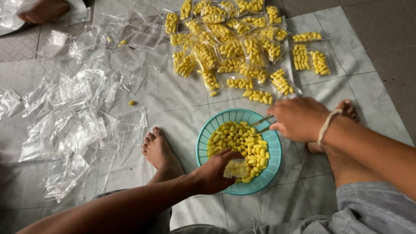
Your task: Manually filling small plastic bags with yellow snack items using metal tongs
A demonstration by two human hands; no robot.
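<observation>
The left hand [214, 175] sits at the near rim of the basket [203, 147], fingers pinched on a small clear bag [237, 168] held open over the yellow pellets [238, 141]. The right hand [299, 118] hovers at the far right rim, fingers closed on thin chopsticks [261, 123] whose tips point into the heap.

How far along? Quite a way, by my reading: a big spread of filled packets [234, 47] lies far on the floor, overlapping, with a few set apart to the right. Yet the basket is well loaded, and a large scatter of empty bags [73, 117] covers the left floor, so plenty is left to do. One stray pellet [131, 102] lies between the piles.

Room to move: the basket sits between the person's bare feet, left foot [158, 149] just beside its left rim, right foot partly hidden behind the right wrist. Bare mat [182, 108] opens between the basket and the filled packets. The mat's right edge meets patterned tiles far right. Another person's hand [43, 11] rests at the far left corner, well apart.
</observation>
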